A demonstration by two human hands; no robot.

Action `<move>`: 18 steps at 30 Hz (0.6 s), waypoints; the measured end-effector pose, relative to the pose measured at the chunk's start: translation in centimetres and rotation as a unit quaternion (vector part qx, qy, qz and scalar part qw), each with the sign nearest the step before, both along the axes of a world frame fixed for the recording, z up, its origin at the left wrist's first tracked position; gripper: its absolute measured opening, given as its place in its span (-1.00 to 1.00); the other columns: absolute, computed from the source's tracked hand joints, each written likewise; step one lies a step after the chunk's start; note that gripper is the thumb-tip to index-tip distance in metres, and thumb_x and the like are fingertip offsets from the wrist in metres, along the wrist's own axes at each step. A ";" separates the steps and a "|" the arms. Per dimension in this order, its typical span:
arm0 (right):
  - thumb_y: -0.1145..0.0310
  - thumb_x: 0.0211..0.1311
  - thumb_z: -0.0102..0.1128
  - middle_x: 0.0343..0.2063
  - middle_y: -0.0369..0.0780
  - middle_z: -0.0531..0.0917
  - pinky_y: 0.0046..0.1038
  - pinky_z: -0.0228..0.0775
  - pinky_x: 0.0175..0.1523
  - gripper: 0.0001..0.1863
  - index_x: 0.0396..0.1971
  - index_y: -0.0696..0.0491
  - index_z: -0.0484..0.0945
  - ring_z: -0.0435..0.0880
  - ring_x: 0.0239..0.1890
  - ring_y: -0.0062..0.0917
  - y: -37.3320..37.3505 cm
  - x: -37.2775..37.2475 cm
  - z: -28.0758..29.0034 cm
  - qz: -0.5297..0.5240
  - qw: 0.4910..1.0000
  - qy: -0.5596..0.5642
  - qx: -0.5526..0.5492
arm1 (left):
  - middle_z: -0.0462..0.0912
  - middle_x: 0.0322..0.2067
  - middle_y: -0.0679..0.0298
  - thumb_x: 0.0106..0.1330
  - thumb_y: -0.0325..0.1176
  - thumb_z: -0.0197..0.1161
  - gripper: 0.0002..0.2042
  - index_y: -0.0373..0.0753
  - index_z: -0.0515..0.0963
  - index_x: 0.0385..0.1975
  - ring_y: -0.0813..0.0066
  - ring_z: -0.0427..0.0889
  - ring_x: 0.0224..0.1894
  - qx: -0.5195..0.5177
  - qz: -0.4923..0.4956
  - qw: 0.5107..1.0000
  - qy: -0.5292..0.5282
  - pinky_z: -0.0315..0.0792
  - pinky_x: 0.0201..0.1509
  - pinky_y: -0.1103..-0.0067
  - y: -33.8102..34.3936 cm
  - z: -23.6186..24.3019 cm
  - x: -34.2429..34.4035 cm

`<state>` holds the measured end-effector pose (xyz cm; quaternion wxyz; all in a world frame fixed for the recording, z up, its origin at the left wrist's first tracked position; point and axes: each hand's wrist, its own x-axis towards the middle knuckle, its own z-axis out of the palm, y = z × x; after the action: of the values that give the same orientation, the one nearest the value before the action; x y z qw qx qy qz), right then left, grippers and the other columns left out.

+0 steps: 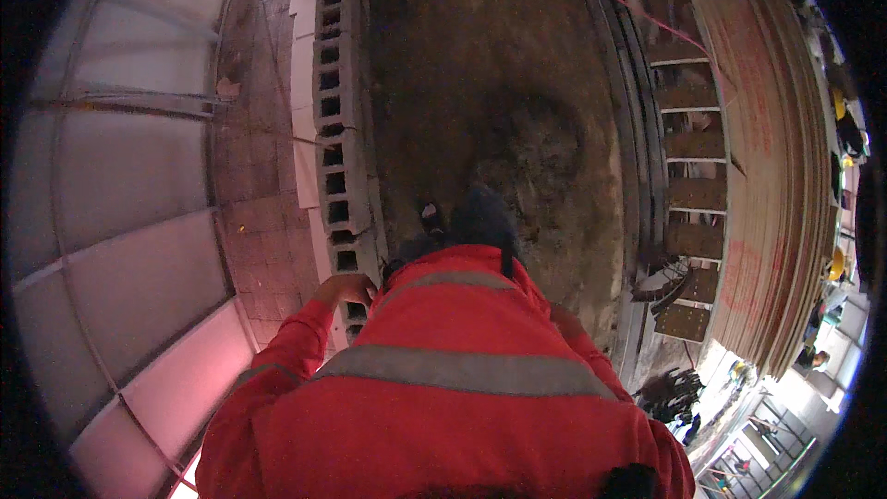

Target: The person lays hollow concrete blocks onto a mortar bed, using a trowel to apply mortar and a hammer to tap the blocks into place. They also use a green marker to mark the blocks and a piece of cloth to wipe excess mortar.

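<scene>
My left hand (346,290) hangs beside the row of hollow concrete blocks (334,157), near its close end. Its fingers are loosely bent and a little apart, with nothing seen in them; whether they touch a block I cannot tell. My right hand (565,322) is close against my right side. The red jacket (443,314) with grey bands covers most of it, and its fingers are hidden. One of my shoes (431,212) shows on the brown floor (480,55).
Left of the blocks lie pale boards (304,83) and a paved strip (263,222), beside a framed panel wall (139,194). At right, long dark rails (637,129) run past a tall stack of sheets (771,166). A red hose (637,7) crosses the far right. Dark gloves (673,395) lie at lower right.
</scene>
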<state>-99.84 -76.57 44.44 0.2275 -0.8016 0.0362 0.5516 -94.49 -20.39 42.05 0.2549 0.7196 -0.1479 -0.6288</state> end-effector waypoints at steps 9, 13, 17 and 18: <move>0.23 0.10 0.08 -0.37 -0.14 0.65 -0.21 0.45 -0.25 -0.69 -0.17 0.02 0.55 0.62 -0.40 -0.31 7.1 27.9 0.8 0.055 0.998 -0.005 -0.004 | 0.61 -0.13 0.17 -0.09 -0.08 0.37 -0.49 -0.15 0.57 -0.09 0.18 0.57 -0.08 0.040 0.091 0.995 0.012 0.45 -0.05 0.34 4.1 0.6 12.9; 0.22 0.08 0.08 -0.38 -0.14 0.66 -0.21 0.44 -0.26 -0.69 -0.19 0.02 0.56 0.62 -0.42 -0.33 10.6 42.4 1.7 0.085 0.996 0.003 -0.003 | 0.59 -0.12 0.14 -0.10 -0.08 0.37 -0.48 -0.16 0.56 -0.09 0.14 0.56 -0.08 0.056 0.185 0.981 -0.018 0.44 -0.05 0.32 5.0 1.0 21.1; 0.22 0.01 0.22 -0.12 -0.17 0.60 -0.28 0.45 -0.12 -0.47 0.04 0.04 0.42 0.60 -0.20 -0.40 11.1 58.0 -2.3 0.154 0.975 0.142 0.075 | 0.57 -0.12 0.10 -0.12 -0.08 0.38 -0.47 -0.16 0.55 -0.09 0.10 0.54 -0.08 0.070 0.266 0.959 -0.070 0.43 -0.05 0.30 5.2 2.6 32.8; 0.22 -0.02 0.29 0.00 -0.18 0.57 -0.32 0.45 -0.05 -0.33 0.16 0.04 0.35 0.60 -0.08 -0.44 10.6 61.4 -4.6 0.177 0.960 0.193 0.101 | 0.56 -0.12 0.10 -0.12 -0.08 0.38 -0.46 -0.16 0.54 -0.08 0.08 0.54 -0.08 0.073 0.286 0.952 -0.086 0.43 -0.05 0.29 5.3 2.8 35.5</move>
<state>-38.45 -65.93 39.82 0.1951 -0.6461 -0.1189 0.7282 -58.97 -15.12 44.86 0.3566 0.8000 0.0890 -0.4742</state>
